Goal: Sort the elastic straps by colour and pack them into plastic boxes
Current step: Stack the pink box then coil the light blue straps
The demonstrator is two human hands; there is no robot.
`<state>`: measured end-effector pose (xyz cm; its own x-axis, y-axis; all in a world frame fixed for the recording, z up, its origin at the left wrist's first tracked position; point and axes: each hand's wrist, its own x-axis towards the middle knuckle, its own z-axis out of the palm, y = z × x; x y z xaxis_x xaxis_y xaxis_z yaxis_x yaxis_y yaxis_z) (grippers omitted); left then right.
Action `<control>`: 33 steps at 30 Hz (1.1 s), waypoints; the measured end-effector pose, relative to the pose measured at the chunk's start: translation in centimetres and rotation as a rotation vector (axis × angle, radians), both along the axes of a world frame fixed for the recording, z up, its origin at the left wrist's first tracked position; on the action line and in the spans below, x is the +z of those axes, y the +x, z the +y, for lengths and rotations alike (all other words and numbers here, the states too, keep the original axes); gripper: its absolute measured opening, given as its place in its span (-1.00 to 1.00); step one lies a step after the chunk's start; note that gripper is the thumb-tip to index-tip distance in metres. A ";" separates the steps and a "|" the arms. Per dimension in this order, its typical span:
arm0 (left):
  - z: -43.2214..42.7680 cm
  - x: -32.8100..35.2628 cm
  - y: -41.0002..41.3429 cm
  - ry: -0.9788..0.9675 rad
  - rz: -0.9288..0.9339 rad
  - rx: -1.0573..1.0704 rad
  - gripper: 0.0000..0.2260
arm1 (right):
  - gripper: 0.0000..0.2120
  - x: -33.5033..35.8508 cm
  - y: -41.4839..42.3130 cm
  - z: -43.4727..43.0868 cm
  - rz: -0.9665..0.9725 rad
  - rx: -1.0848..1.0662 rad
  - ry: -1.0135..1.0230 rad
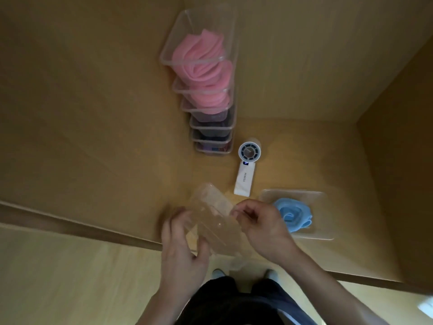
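Left hand (pixel 185 240) and right hand (pixel 262 228) grip a clear box (pixel 215 221) near the fan (pixel 244 177) marked MINISO.

Clear, glossy plastic on the near box (pixel 215 221), same for the stack (pixel 210 127) at twelve o'clock. Pink straps (pixel 201 59) look like soft matt cloth; the tabletop (pixel 93 113) is smooth matt wood.

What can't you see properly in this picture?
Head view:
- Clear plastic piece between left hand and right hand: motion blur, box or lid unclear.
- Lower boxes in the stack: dim, strap colours unclear.
- Handheld fan: lit display too small to read.
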<state>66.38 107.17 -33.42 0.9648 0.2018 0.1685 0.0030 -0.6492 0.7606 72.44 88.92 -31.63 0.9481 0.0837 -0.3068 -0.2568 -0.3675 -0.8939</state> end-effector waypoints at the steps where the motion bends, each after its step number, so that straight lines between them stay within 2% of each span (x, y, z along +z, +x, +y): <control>1: -0.5 0.6 0.8 -0.004 -0.054 0.022 -0.53 | -0.86 0.2 0.3 -1.5 0.012 0.037 -0.016; 2: -1.0 0.8 1.8 -0.015 -0.070 0.034 -0.50 | -0.84 0.4 0.7 -3.0 0.033 0.066 -0.007; 4: -2.1 1.4 3.9 -0.112 0.055 0.007 -0.53 | -0.84 0.7 1.2 -5.9 0.071 0.077 -0.012; 7: -4.7 1.6 6.3 -0.336 0.281 -0.168 -0.79 | -0.91 1.2 1.4 -9.6 0.084 0.065 -0.028; 11: -7.8 0.1 7.6 -0.389 0.320 -0.301 -0.88 | -0.96 1.8 0.7 -13.7 0.066 -0.018 0.022; 15: -10.2 -1.5 8.4 -0.574 0.392 -0.188 -0.88 | -0.79 0.8 -0.5 -17.2 0.071 -0.261 0.135; 17: -11.2 -1.8 8.5 -0.623 0.403 -0.145 -0.88 | -0.78 0.0 -0.8 -18.1 0.038 -0.423 0.164; 21: -11.7 -2.2 8.2 -0.502 0.367 -0.153 -0.79 | -0.76 -2.3 0.4 -18.3 -0.019 -0.586 0.100; 26: -11.2 -3.3 7.8 -0.280 0.324 -0.195 -0.65 | -0.78 -4.9 2.0 -17.8 -0.050 -0.557 -0.148; 28: -11.0 -4.0 8.0 -0.240 0.340 -0.194 -0.66 | -0.79 -5.6 2.0 -17.6 -0.088 -0.561 -0.224; 33: -11.7 -3.5 8.1 -0.284 0.398 -0.219 -0.81 | -0.84 -6.4 2.0 -16.8 -0.063 -0.630 -0.111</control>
<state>74.51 95.46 -36.92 0.9676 -0.0275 -0.2511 0.2145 -0.4358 0.8741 74.42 72.11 -38.08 0.8217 -0.5242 -0.2237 -0.4020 -0.2547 -0.8795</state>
